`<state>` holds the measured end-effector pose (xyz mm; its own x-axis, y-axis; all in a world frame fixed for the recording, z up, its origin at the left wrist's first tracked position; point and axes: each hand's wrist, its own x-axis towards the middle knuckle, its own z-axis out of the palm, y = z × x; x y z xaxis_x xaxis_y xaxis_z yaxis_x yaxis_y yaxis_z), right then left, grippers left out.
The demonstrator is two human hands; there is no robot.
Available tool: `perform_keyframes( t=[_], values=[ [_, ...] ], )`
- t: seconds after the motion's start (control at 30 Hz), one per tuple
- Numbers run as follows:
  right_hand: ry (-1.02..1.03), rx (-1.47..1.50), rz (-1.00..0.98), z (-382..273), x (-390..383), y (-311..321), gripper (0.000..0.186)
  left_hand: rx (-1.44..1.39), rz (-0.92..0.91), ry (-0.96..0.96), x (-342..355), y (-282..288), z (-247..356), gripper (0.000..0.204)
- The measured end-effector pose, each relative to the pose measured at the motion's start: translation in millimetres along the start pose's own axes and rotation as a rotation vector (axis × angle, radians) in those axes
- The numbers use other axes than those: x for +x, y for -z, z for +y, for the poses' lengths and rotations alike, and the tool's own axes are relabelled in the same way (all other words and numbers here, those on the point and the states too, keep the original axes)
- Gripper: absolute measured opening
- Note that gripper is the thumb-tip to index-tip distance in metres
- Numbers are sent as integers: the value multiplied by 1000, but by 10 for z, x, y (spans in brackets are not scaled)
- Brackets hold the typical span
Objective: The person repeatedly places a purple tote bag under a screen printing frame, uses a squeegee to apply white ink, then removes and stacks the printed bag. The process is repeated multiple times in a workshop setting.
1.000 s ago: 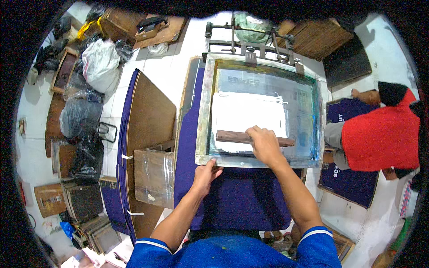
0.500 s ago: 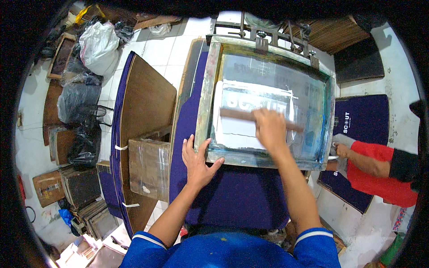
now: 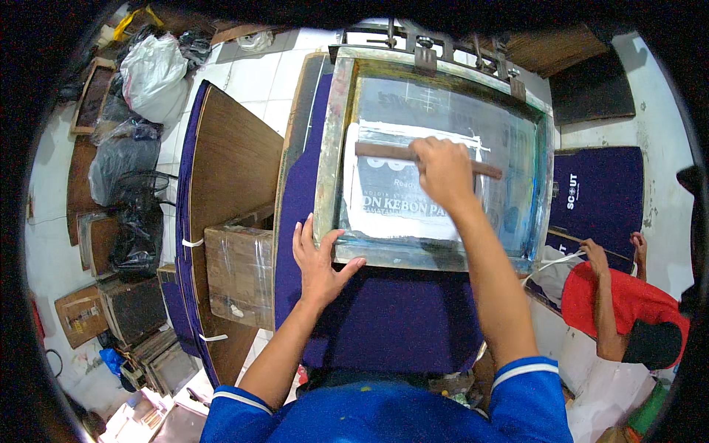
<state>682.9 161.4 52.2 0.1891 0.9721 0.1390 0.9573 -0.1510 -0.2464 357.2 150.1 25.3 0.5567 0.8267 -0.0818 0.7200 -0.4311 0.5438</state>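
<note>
My right hand is closed around a brown wooden squeegee, which lies across the mesh of a screen-printing frame. White ink covers part of the mesh, with pale lettering showing nearer me. The squeegee's lower edge and the right part of the print are partly hidden by my hand and forearm. Fingers spread, my left hand rests at the frame's near left corner. Under the frame lies dark purple fabric on a board.
Metal hinge clamps hold the frame's far side. To the left, fabric-covered boards lean by a taped cardboard box, with plastic bags beyond. On the right, a person in red works near printed purple panels.
My right hand has pushed the squeegee away from me, uncovering lettering on the near part. My left hand stays at the corner. The person on the right has shifted, with both hands now visible.
</note>
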Motion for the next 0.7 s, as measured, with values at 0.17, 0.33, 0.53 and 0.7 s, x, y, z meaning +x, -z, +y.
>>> perform_keyframes(
  t=[0.17,0.33,0.53,0.7],
  values=[
    [-119,-10,-96,-598,-903,160,33,-71,-19,-87,18,48,-81,66],
    [-68,-4,61,-779,-1212,159,34,-118,-7,-95,67,87,-35,59],
    [-101,41,-141,-518,-879,483,32,-274,-51,-20,36,327,98,56],
    [-63,211,-220,-387,-515,775,35,-357,-25,18,30,404,136,74]
  ],
)
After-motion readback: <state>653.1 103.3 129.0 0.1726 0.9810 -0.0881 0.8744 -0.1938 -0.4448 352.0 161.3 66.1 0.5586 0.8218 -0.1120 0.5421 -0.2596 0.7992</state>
